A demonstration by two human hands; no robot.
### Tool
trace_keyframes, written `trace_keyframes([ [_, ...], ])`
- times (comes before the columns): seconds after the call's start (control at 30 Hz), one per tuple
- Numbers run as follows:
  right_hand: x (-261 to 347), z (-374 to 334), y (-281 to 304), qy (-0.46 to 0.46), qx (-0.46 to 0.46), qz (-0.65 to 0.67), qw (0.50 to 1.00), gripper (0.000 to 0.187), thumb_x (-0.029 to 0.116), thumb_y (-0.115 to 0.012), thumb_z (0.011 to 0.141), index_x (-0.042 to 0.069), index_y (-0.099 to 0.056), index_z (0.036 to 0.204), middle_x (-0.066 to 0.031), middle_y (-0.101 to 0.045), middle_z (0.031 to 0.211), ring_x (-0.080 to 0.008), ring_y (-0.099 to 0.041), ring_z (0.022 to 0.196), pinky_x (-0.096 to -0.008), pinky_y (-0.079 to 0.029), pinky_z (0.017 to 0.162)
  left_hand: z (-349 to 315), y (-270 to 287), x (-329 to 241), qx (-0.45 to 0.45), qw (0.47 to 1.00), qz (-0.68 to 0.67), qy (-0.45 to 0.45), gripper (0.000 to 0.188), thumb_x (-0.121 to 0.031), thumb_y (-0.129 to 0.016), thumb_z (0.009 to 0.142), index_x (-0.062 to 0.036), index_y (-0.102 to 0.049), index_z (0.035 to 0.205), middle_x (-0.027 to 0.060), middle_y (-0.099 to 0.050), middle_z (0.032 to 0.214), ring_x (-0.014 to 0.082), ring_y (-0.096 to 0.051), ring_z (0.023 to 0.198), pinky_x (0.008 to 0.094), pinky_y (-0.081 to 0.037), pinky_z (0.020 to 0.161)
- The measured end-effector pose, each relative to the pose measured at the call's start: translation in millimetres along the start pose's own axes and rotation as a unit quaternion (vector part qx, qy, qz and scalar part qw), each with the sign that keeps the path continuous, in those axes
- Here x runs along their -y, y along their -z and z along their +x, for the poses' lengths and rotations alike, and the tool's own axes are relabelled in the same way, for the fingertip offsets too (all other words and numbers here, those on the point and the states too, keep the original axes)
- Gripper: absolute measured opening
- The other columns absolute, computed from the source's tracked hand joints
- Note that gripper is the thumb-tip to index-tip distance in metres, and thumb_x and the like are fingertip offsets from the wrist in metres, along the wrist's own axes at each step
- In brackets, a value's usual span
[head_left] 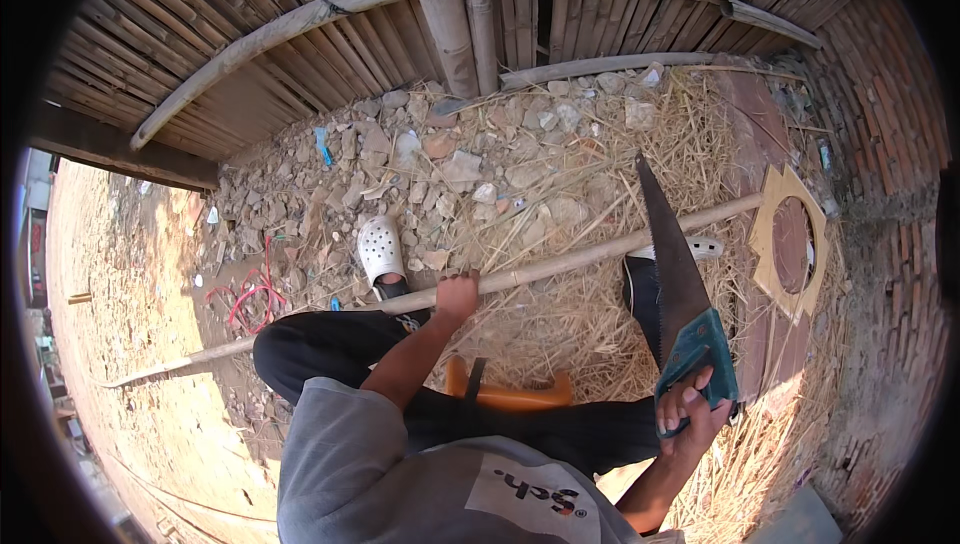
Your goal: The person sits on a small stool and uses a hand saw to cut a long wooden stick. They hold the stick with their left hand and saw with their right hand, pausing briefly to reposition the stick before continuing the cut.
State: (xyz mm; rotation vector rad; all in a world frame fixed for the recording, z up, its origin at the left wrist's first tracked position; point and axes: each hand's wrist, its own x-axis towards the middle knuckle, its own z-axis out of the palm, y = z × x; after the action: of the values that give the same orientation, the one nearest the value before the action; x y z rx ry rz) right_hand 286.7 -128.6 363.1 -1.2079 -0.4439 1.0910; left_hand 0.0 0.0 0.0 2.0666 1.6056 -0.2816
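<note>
A long bamboo pole (560, 262) lies slantwise in front of me, from the ground at the far left up to the right, passing over my left leg. My left hand (458, 294) is closed around it near its middle. In my right hand (692, 406) is a hand saw (675, 254) with a teal handle and a dark, rusty blade. The fingers wrap the handle, and the blade points up and away from me. It passes in front of the pole in this view; whether it touches the pole I cannot tell.
Rubble and stones (460, 169) and loose straw (550, 334) cover the ground. A bamboo-slat wall (300, 54) stands ahead, a brick wall (900, 274) at right. A yellowish board with a round hole (768, 262) is beyond the saw. An orange plastic piece (510, 396) and red string (255, 304) lie nearby.
</note>
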Motion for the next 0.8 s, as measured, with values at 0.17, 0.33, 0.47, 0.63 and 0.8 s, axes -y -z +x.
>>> trace_keyframes([
  [0.17, 8, -39, 54, -0.018, -0.018, 0.013, 1.000, 0.021, -0.001, -0.061, 0.079, 0.003, -0.047, 0.093, -0.0033, -0.044, 0.062, -0.0104, -0.037, 0.037, -0.0250, -0.034, 0.034, -19, 26, -41, 0.067, 0.996, -0.042, -0.029, 0.034, -0.026, -0.069, 0.074, -0.0060, -0.068, 0.101, 0.0177, -0.070, 0.092, 0.0327, -0.069, 0.088, 0.0426, -0.055, 0.077],
  [0.33, 22, -68, 37, -0.030, -0.052, 0.011, 0.998, 0.023, -0.004, -0.060, 0.074, 0.003, -0.046, 0.090, -0.0053, -0.046, 0.058, -0.0116, -0.040, 0.036, -0.0255, -0.034, 0.033, -3, 24, -7, 0.275, 0.949, -0.131, -0.078, 0.026, -0.020, -0.072, 0.068, -0.0027, -0.069, 0.087, 0.0137, -0.070, 0.082, 0.0263, -0.069, 0.079, 0.0396, -0.054, 0.073],
  [0.47, 20, -69, 13, -0.016, -0.053, 0.001, 0.998, 0.023, -0.004, -0.060, 0.073, 0.002, -0.046, 0.089, -0.0056, -0.046, 0.057, -0.0117, -0.040, 0.035, -0.0255, -0.035, 0.033, 46, 35, 13, 0.544, 0.797, -0.260, 0.017, 0.022, -0.016, -0.074, 0.066, -0.0017, -0.068, 0.081, 0.0092, -0.067, 0.075, 0.0197, -0.065, 0.071, 0.0351, -0.050, 0.066],
  [0.63, -6, -31, -28, -0.060, -0.034, -0.012, 0.998, 0.021, -0.006, -0.059, 0.073, 0.002, -0.047, 0.089, -0.0072, -0.049, 0.058, -0.0122, -0.043, 0.037, -0.0263, -0.037, 0.034, 92, -12, 84, 0.574, 0.741, -0.348, 0.010, 0.024, -0.017, -0.071, 0.070, -0.0041, -0.070, 0.090, 0.0113, -0.069, 0.085, 0.0236, -0.067, 0.076, 0.0377, -0.052, 0.071],
  [0.8, -52, 16, -61, -0.090, -0.020, -0.015, 0.996, 0.020, -0.008, -0.058, 0.073, 0.001, -0.048, 0.089, -0.0080, -0.050, 0.059, -0.0128, -0.045, 0.038, -0.0275, -0.039, 0.035, 88, 45, 71, 0.099, 0.984, -0.117, -0.096, 0.037, -0.029, -0.073, 0.072, -0.0058, -0.068, 0.099, 0.0150, -0.070, 0.097, 0.0303, -0.069, 0.085, 0.0411, -0.054, 0.073],
])
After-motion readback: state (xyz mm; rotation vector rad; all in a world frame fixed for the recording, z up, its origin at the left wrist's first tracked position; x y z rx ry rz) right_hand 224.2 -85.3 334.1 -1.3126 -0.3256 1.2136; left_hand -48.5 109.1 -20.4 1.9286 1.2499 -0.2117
